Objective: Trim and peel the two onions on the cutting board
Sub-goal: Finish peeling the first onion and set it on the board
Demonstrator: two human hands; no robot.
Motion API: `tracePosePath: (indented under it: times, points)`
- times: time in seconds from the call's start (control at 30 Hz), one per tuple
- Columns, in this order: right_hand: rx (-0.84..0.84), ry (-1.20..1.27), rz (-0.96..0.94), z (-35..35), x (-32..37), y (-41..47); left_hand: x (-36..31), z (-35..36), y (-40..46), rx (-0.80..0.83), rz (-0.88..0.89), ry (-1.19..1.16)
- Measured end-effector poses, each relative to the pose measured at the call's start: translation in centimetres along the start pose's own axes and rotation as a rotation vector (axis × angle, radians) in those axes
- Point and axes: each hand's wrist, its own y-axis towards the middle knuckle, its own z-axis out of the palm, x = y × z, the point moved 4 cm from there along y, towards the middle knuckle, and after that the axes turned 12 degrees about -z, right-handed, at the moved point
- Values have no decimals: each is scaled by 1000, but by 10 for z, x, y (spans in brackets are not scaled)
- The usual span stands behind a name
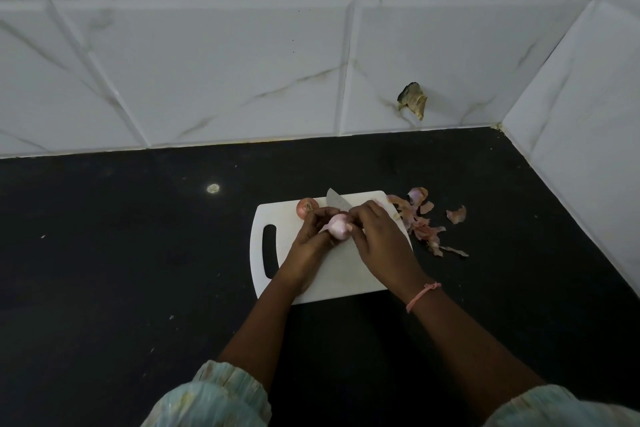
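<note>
Onion (338,226) is being gripped by left hand (313,230) — right hand (375,236), holding the knife (337,202), is peeling; the blade could nick fingers if slippery skin gives.

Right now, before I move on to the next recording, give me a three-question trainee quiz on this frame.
1. True or false: the onion in the hands looks largely peeled.
2. Where do the peels lie? A) on the cutting board B) on the counter right of it C) in a bowl
3. What rests behind the left hand on the board?

Key: 1 true. 2 B. 3 a second, unpeeled onion; the right hand seems to hold the knife.
</note>
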Motion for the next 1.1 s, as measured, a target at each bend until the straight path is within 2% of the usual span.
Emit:
tracePosePath:
  times: [0.07, 0.2, 0.3, 0.53, 0.7, 0.77, 0.9, 1.1]
  points:
    - [-3, -68, -29, -5, 0, 0, -3, 7, -1, 16, -54, -48]
    - [25, -170, -84, -8, 9, 0, -6, 10, -7, -25, -3, 213]
    - [-1, -165, -57, -3, 14, -1, -7, 9, -9, -11, 10, 208]
    - [-150, 165, 339, 12, 1, 3, -4, 6, -5, 93, -37, 48]
    - [-210, 49, 481, -4, -32, 3, -2, 4, -5, 88, -58, -59]
    - [-267, 94, 518, -15, -39, -1, -3, 5, -5, 91, -64, -69]
    - [-441, 117, 457, -33, -50, -10, -5, 6, -4, 77, -101, -79]
    - [-432, 56, 463, -42, -51, -17, -7, 11, -7, 67, -96, -24]
